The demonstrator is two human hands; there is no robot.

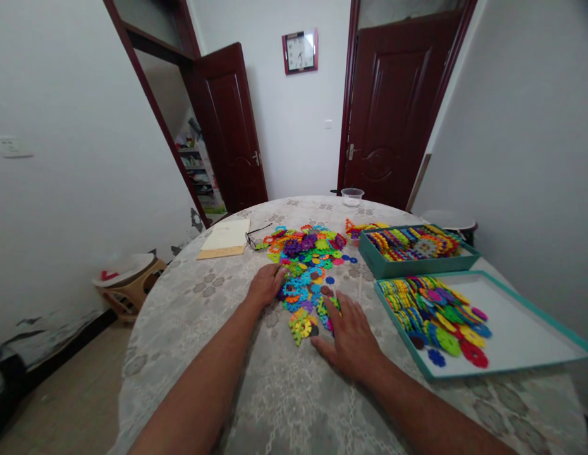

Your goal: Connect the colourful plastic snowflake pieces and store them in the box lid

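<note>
A heap of colourful flower- and gear-shaped plastic pieces spreads over the middle of the table. My left hand rests against the heap's left edge, its fingers lying loosely on the outer pieces and partly hidden. Close to the near edge my right hand lies palm down with fingers spread, touching a green-and-purple piece under its fingertips. Between the hands sits a yellow-green piece beside a small dark disc. No piece is gripped in the right hand.
Right of the heap stand a teal box packed with rows of pieces and its lid, also holding pieces. An open notebook and eyeglasses lie back left. A clear plastic bowl stands at the far edge.
</note>
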